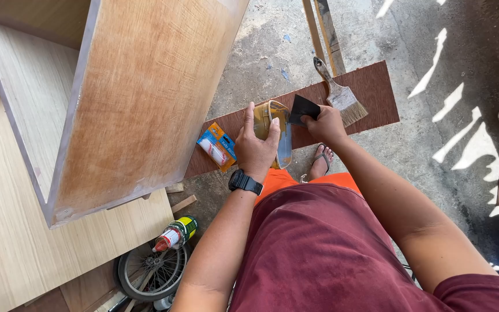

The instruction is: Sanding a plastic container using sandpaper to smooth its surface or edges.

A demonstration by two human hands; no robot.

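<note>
My left hand grips a clear plastic tub of yellow-brown paste, held tilted above a reddish-brown board. My right hand pinches a flat black scraper whose edge sits at the tub's mouth. A wide paintbrush with pale bristles lies on the board just right of my right hand. An orange and blue packet rests on the board's left end, beside my left hand.
A large open wooden cabinet box stands on pale plywood sheets at left. Below it lie a small bottle with a red cap and a spoked wheel. The concrete floor shows sunlit patches at right.
</note>
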